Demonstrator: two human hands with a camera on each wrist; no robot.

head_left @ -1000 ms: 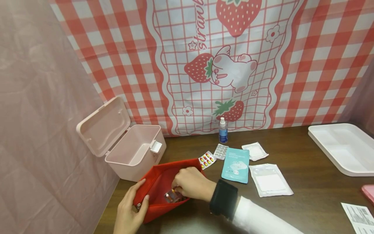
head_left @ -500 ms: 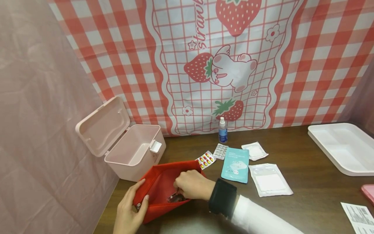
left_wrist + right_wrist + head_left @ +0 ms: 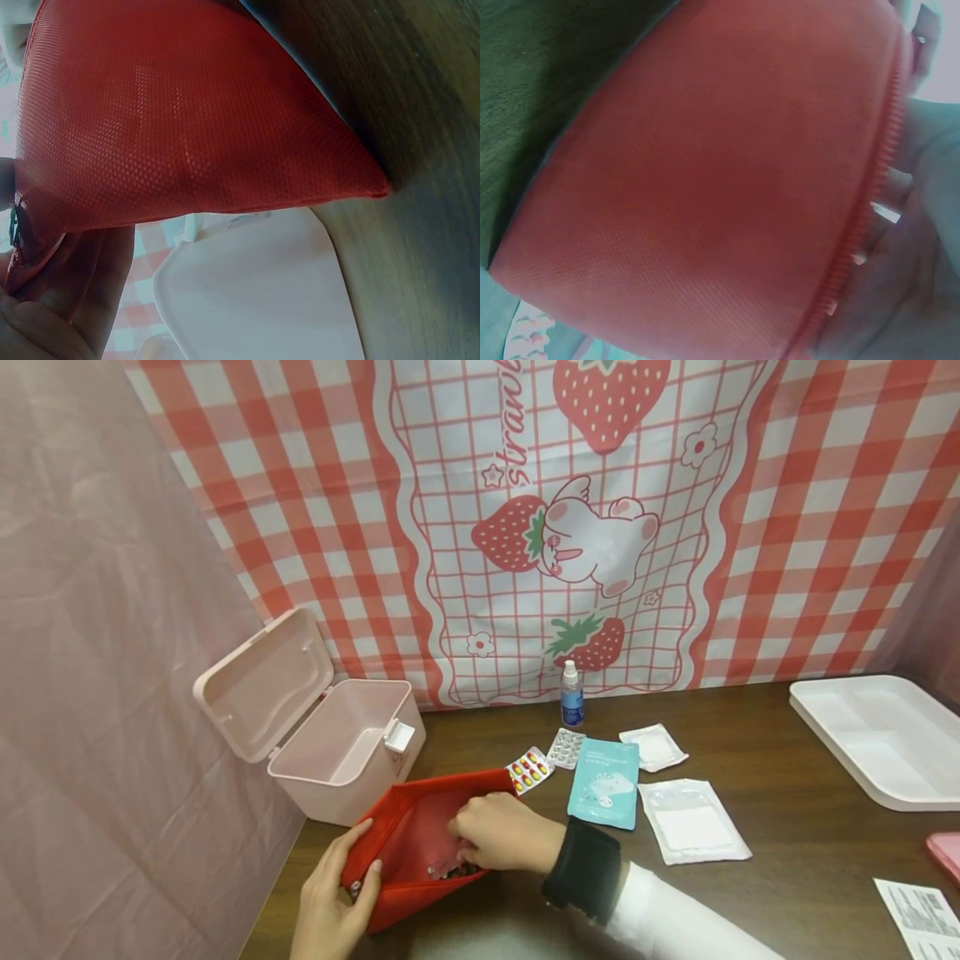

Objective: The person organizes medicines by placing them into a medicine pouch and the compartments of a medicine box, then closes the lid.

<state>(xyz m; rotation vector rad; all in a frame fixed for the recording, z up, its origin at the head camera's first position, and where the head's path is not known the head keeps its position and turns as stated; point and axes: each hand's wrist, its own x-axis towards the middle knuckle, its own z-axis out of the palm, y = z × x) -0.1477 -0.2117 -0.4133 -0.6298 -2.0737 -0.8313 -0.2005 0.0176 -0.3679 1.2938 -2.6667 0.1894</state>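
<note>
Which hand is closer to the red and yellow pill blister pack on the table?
Right. The right hand reaches into the red pouch just below the blister pack. The left hand grips the pouch's near left corner, farther away.

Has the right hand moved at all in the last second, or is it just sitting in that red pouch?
Yes. The right hand slid slightly rightward, toward the teal packet.

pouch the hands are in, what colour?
Red mesh pouch; the colour shows best in the left wrist view.
</note>
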